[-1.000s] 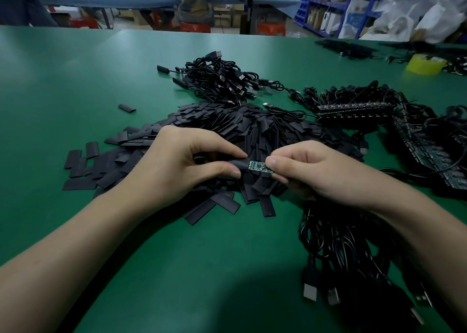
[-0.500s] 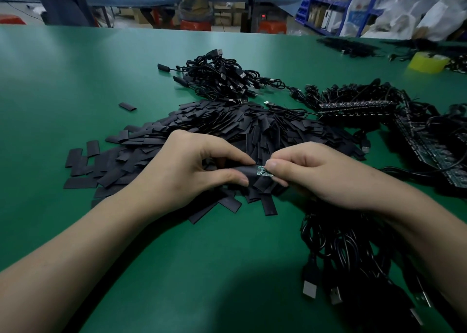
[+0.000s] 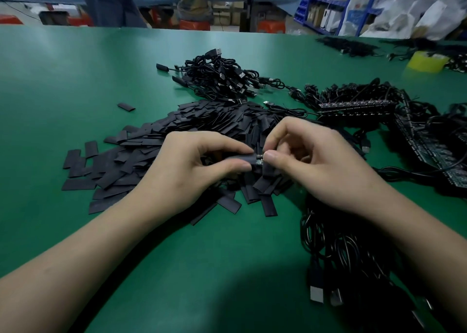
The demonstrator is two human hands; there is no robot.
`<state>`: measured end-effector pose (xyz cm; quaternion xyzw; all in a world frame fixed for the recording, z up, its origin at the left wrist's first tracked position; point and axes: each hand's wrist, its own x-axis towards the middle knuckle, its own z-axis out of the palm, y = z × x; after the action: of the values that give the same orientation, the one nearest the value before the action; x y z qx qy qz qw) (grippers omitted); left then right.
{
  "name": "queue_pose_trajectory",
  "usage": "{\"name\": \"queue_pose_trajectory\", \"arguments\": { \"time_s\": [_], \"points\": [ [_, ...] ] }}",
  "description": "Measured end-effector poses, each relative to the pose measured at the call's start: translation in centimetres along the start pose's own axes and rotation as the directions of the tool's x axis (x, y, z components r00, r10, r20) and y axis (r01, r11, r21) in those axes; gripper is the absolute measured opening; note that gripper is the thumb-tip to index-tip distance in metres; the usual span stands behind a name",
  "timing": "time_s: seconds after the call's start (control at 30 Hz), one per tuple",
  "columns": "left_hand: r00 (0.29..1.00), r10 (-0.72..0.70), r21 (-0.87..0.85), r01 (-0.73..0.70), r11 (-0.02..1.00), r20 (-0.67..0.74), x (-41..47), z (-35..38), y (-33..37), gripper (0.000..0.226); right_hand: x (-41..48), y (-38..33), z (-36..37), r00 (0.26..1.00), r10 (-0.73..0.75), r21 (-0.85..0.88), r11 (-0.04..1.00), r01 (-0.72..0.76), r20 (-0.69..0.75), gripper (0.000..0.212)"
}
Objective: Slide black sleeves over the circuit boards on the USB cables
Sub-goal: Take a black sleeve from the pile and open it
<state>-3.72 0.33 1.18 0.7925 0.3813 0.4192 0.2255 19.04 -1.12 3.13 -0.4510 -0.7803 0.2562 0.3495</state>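
My left hand [image 3: 202, 165] pinches a black sleeve [image 3: 243, 158] between thumb and forefinger above a big heap of flat black sleeves [image 3: 177, 140]. My right hand [image 3: 310, 163] pinches the end of a small circuit board [image 3: 259, 161], of which only a sliver shows between the sleeve's mouth and my right thumb. The rest of the board sits inside the sleeve. Its cable is hidden behind my right hand.
A bundle of sleeved USB cables [image 3: 222, 79] lies at the back of the green table [image 3: 75, 79]. Panels of circuit boards with cables [image 3: 358, 107] sit at the right. More black USB cables [image 3: 348, 256] lie under my right forearm. A yellow tape roll [image 3: 427, 60] stands far right.
The sleeve has slid rightward over the board, covering most of the green part seen before. Both hands have drawn closer together.
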Motion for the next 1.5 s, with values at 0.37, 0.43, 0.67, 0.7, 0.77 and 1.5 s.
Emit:
{"name": "queue_pose_trajectory", "arguments": {
  "time_s": [0.37, 0.43, 0.67, 0.7, 0.77, 1.5],
  "points": [
    [0.996, -0.088, -0.133, 0.084, 0.987, -0.022, -0.1, 0.1, -0.2, 0.024, -0.6, -0.1, 0.1, 0.943, -0.312, -0.287, 0.919, 0.27, -0.113, 0.003],
    [0.998, -0.068, -0.126, 0.066, 0.99, -0.012, -0.1, 0.3, -0.2, 0.024, -0.6, 0.0, 0.3, 0.936, -0.334, -0.318, 0.905, 0.284, -0.112, 0.003],
    [0.998, -0.022, -0.11, 0.015, 0.994, -0.058, 0.0, 0.1, 0.0, 0.021, -0.5, -0.4, 0.2, 0.989, -0.109, 0.007, 0.994, 0.11, -0.103, 0.004],
    [0.997, -0.001, -0.091, -0.005, 0.996, -0.075, 0.0, 0.0, 0.0, 0.021, -0.4, -0.4, 0.0, 0.997, 0.0, 0.163, 0.987, 0.014, -0.083, 0.007],
    [0.994, 0.053, -0.031, -0.057, 0.998, -0.099, 0.1, -0.2, 0.1, 0.021, -0.2, -0.4, -0.4, 0.989, 0.15, 0.355, 0.924, -0.139, -0.005, 0.011],
    [0.952, -0.047, -0.011, 0.046, 0.999, -0.302, -0.2, 0.7, 1.0, 0.037, -0.2, -0.5, 0.6, 0.981, 0.168, 0.45, 0.871, -0.196, 0.101, 0.021]
  ]
}}
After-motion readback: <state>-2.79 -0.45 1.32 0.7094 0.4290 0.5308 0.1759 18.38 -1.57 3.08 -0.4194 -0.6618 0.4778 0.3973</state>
